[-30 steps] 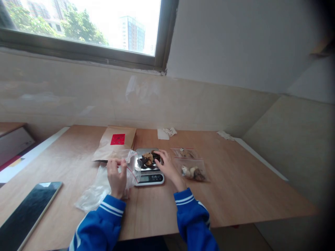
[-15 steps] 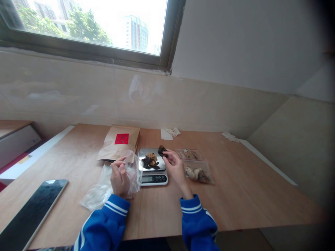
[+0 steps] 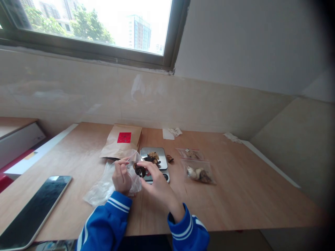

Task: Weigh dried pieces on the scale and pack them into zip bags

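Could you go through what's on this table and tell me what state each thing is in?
Left hand: pinching the top of the clear plastic bag.
Clear plastic bag: top raised, lower part slumped on the table.
Right hand: holding a dark dried piece above the bag.
Digital scale: loaded with dried pieces.
Zip bag: lying flat, filled with pale and brown pieces.
Paper bag: lying flat.
Phone: screen dark.

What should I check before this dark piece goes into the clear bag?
Left hand holding the clear zip bag with its mouth apart: ok.
Right hand pinching the dark dried piece at the bag mouth: ok.
Pieces on the steel scale platform staying on it: ok.
Brown piece lying on the wooden table beside the scale: not ok.
Scale display: hidden behind the right hand, cannot tell.
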Demonstrator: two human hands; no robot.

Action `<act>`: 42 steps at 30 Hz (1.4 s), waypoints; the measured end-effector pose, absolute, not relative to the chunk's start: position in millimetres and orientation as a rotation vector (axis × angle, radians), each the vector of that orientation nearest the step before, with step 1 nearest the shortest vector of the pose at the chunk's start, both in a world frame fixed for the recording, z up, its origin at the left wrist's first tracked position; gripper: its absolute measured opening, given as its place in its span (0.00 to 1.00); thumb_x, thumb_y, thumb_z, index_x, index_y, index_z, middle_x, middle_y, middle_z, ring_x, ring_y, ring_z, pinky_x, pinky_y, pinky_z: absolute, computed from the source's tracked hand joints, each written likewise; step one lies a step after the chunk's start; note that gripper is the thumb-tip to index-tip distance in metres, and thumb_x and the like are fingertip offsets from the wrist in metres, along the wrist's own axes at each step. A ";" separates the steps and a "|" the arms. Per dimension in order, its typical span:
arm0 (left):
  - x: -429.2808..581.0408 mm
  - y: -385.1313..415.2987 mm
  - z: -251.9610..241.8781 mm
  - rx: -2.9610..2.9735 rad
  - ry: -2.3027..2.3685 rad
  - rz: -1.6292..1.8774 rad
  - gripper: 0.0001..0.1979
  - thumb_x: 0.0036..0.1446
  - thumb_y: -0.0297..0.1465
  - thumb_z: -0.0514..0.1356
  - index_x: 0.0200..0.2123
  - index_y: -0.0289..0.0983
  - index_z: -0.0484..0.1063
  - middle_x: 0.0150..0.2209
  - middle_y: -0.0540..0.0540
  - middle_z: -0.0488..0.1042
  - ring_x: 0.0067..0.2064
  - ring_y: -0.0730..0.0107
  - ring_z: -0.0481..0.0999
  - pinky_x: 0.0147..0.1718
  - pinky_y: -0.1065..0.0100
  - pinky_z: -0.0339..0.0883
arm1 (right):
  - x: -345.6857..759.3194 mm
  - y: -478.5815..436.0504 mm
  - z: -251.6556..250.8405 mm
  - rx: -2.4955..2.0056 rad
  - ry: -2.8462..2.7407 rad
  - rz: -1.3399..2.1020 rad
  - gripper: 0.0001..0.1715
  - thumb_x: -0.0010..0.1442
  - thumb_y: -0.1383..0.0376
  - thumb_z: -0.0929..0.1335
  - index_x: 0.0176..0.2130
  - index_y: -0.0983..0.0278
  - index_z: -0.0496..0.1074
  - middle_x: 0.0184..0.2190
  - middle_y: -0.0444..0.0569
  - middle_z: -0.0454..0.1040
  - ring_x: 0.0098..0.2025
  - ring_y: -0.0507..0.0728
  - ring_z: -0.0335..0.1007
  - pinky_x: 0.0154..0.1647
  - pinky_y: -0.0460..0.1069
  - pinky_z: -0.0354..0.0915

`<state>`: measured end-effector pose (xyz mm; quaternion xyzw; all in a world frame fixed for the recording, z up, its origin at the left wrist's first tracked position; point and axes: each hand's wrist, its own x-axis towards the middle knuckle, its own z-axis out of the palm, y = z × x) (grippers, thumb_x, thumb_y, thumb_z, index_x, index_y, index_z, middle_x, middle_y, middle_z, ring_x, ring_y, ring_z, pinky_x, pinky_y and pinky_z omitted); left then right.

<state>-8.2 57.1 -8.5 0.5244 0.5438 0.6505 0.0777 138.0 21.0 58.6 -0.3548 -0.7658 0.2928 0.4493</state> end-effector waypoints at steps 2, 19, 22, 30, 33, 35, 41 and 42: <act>-8.3 57.4 -9.6 1.567 1.613 1.958 0.14 0.64 0.37 0.43 0.35 0.37 0.64 0.40 0.38 0.75 0.40 0.62 0.75 0.37 0.62 0.66 | 137.3 23.5 54.9 -0.886 -1.893 0.750 0.27 0.55 0.74 0.66 0.54 0.58 0.64 0.52 0.49 0.68 0.54 0.57 0.63 0.54 0.54 0.63; -7.2 57.9 -11.7 1.519 1.610 1.980 0.16 0.63 0.39 0.43 0.36 0.38 0.66 0.39 0.37 0.76 0.41 0.58 0.77 0.39 0.58 0.68 | 149.3 54.2 28.5 -1.256 -1.769 0.322 0.21 0.62 0.63 0.62 0.55 0.59 0.64 0.59 0.55 0.59 0.61 0.62 0.53 0.61 0.61 0.53; -7.3 57.1 -11.7 1.522 1.631 1.974 0.16 0.64 0.39 0.42 0.36 0.38 0.65 0.40 0.37 0.76 0.42 0.58 0.77 0.38 0.58 0.69 | 153.5 68.8 11.2 -1.417 -1.881 0.320 0.32 0.60 0.57 0.65 0.61 0.57 0.57 0.64 0.57 0.49 0.66 0.68 0.43 0.61 0.66 0.50; -9.5 59.8 -13.7 1.468 1.673 1.942 0.17 0.64 0.39 0.42 0.40 0.36 0.66 0.40 0.36 0.76 0.43 0.57 0.77 0.40 0.57 0.69 | 153.4 80.9 -8.6 -1.366 -1.890 0.308 0.22 0.60 0.62 0.65 0.55 0.58 0.64 0.50 0.53 0.68 0.55 0.61 0.61 0.57 0.58 0.56; -10.5 61.3 -15.2 1.433 1.660 1.962 0.18 0.64 0.39 0.41 0.41 0.35 0.66 0.39 0.35 0.76 0.42 0.57 0.77 0.39 0.57 0.70 | 155.5 80.8 -5.0 -1.307 -1.806 0.351 0.22 0.60 0.66 0.64 0.55 0.60 0.64 0.50 0.54 0.68 0.53 0.60 0.62 0.56 0.57 0.58; -10.5 61.7 -15.3 1.420 1.648 1.970 0.18 0.64 0.40 0.42 0.41 0.35 0.66 0.39 0.35 0.76 0.43 0.57 0.77 0.39 0.57 0.70 | 156.8 80.9 -2.7 -1.269 -1.750 0.381 0.22 0.60 0.68 0.63 0.54 0.61 0.64 0.51 0.54 0.67 0.54 0.59 0.61 0.57 0.58 0.57; -8.5 61.4 -11.9 1.395 1.667 1.956 0.19 0.63 0.41 0.42 0.40 0.35 0.66 0.40 0.35 0.76 0.42 0.57 0.76 0.39 0.57 0.70 | 156.4 81.4 3.5 -1.181 -1.518 0.499 0.21 0.59 0.67 0.63 0.53 0.63 0.64 0.51 0.55 0.67 0.55 0.59 0.61 0.58 0.58 0.56; -8.3 61.3 -11.5 1.395 1.675 1.954 0.19 0.63 0.41 0.42 0.40 0.35 0.66 0.40 0.35 0.76 0.42 0.57 0.76 0.38 0.57 0.70 | 155.6 79.6 7.3 -1.147 -1.473 0.539 0.21 0.59 0.66 0.64 0.53 0.63 0.64 0.51 0.55 0.67 0.55 0.59 0.61 0.58 0.57 0.57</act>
